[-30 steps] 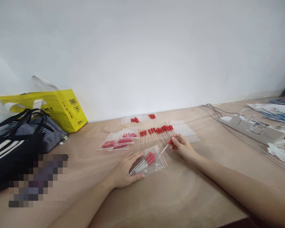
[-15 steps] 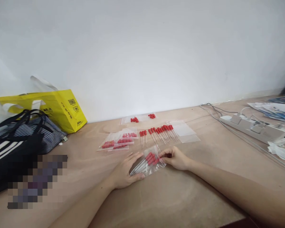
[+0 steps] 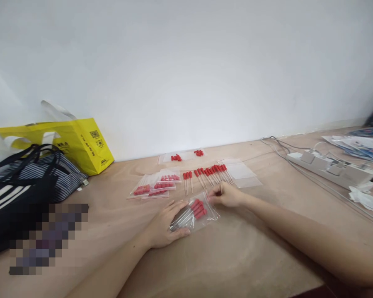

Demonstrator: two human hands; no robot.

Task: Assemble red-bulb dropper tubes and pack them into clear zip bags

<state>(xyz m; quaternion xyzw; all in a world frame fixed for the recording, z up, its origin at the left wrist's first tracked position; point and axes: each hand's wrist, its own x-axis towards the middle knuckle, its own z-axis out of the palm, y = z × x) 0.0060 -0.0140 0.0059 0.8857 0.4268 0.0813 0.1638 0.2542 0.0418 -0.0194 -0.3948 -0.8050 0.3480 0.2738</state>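
Note:
A clear zip-lock bag (image 3: 195,223) lies tilted on the table in front of me, with several red-bulbed glass droppers (image 3: 200,209) inside. My left hand (image 3: 165,225) grips the bag's left end between thumb and fingers, over the glass tips. At the bag's upper right corner, by the seal, my right hand (image 3: 225,194) is pinched closed on the edge. Beyond it lies a row of loose droppers (image 3: 216,171), bulbs pointing away. Filled zip bags (image 3: 158,186) overlap to the left of that row.
Flat bags (image 3: 244,174) lie right of the row. Near the wall is a larger bag (image 3: 188,156) with more red bulbs. A yellow bag (image 3: 95,145) and a black-and-striped bag (image 3: 34,194) stand left. On the right are a power strip (image 3: 332,169), cables, tissue and papers (image 3: 357,147).
My right hand has moved along the bag's open-side edge, up and away from me, to its far corner. The left hand stays in place on the bag.

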